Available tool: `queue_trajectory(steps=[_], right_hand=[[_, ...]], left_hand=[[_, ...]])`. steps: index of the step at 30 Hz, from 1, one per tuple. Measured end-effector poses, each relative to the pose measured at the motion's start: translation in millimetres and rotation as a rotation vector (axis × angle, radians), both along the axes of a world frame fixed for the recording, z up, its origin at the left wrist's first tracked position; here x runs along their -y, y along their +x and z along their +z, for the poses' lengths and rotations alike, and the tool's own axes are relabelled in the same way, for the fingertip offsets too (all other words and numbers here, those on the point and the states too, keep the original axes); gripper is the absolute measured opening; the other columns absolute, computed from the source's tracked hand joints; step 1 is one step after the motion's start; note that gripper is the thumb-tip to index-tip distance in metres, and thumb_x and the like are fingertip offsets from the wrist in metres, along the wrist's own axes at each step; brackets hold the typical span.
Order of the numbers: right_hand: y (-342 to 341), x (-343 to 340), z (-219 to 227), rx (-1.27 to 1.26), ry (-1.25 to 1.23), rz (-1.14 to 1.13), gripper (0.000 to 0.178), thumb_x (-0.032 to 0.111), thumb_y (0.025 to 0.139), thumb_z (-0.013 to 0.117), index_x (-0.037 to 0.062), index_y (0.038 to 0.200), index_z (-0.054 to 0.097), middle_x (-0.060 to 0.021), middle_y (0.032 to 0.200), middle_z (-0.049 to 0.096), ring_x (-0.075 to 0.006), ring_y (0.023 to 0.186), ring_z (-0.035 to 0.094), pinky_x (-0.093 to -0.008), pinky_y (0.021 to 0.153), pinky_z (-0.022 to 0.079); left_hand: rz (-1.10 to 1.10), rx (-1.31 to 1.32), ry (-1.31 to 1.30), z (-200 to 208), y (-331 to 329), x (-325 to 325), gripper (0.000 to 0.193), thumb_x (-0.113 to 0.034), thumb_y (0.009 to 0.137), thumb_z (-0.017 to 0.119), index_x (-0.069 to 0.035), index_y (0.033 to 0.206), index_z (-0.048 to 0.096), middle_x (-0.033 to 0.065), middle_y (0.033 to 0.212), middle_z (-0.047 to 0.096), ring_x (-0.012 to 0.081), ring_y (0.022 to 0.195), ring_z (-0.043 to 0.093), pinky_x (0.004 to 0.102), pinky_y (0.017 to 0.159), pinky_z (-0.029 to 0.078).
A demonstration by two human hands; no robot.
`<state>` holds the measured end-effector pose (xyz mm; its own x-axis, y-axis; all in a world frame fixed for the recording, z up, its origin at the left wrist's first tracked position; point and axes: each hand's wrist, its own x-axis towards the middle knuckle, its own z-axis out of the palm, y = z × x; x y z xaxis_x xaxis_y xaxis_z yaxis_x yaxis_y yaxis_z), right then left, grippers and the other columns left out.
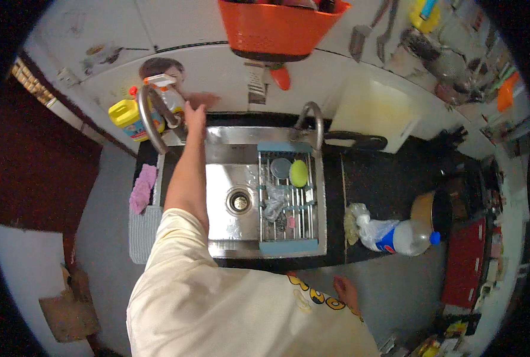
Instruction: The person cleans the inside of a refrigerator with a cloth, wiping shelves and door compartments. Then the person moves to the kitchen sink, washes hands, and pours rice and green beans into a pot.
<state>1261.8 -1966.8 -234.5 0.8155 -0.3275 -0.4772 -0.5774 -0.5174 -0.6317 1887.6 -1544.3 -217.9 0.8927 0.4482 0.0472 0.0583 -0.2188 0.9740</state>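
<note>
My left hand [196,117] reaches over the far left corner of the steel sink [223,235], right beside the curved tap [149,122]. Two of its fingers show apart; whether the others touch the tap is hidden. Just beyond stand a spray bottle [168,95] with an orange and white head and a yellow jug [124,114] with a red cap. Low at my right side, in front of the counter, hangs my right hand [346,291], fingers loosely spread and nothing visible in them.
A drying rack [289,246] over the sink's right side bears a green oval thing [299,173] and a clear plastic bag [275,202]. A second tap [318,122] rises behind it. A pink cloth [143,189] lies left; a large plastic bottle [409,237] lies right. An orange basket [280,30] hangs above.
</note>
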Motion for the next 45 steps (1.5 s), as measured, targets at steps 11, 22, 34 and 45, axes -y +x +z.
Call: queue_trajectory(steps=[11, 22, 34, 45], right_hand=[[-1, -11, 20, 0.173, -0.073, -0.046, 0.026, 0.02, 0.094, 0.061, 0.0042, 0.114, 0.062, -0.0107, 0.102, 0.068, -0.0226, 0.088, 0.066, -0.0325, 0.08, 0.051], [88, -44, 25, 0.246, 0.232, -0.036, 0.024, 0.018, 0.094, 0.061, 0.0015, 0.11, 0.064, -0.0098, 0.101, 0.068, -0.0158, 0.09, 0.064, -0.0294, 0.079, 0.05], [331, -297, 13, -0.041, 1.223, 0.09, 0.065, 0.043, 0.099, 0.047, 0.0062, 0.149, 0.028, -0.0085, 0.153, 0.031, -0.0217, 0.14, 0.029, -0.0372, 0.114, 0.025], [411, -425, 46, 0.102, 1.113, 0.243, 0.09, 0.072, 0.089, 0.038, 0.0144, 0.154, 0.016, -0.0061, 0.16, 0.017, -0.0232, 0.145, 0.017, -0.0351, 0.117, 0.009]], left_hand=[[-0.046, 0.038, 0.197, -34, 25, -3, 0.072, -0.021, 0.08, 0.064, 0.001, 0.143, 0.036, 0.0205, 0.142, 0.046, 0.0333, 0.13, 0.044, 0.0391, 0.108, 0.034], [-0.281, 0.165, -0.018, -81, 0, -7, 0.067, -0.018, 0.091, 0.057, 0.001, 0.148, 0.027, 0.0178, 0.151, 0.035, 0.0288, 0.137, 0.036, 0.0345, 0.112, 0.026], [-0.199, -0.166, -1.748, -41, -213, -61, 0.021, -0.009, 0.093, 0.048, 0.003, 0.107, 0.059, 0.0156, 0.116, 0.063, 0.0271, 0.11, 0.061, 0.0379, 0.094, 0.051], [-0.02, -0.378, -0.82, 71, -233, -47, 0.08, -0.062, 0.095, 0.041, 0.0, 0.146, 0.036, 0.0159, 0.144, 0.042, 0.025, 0.13, 0.042, 0.0343, 0.106, 0.033]])
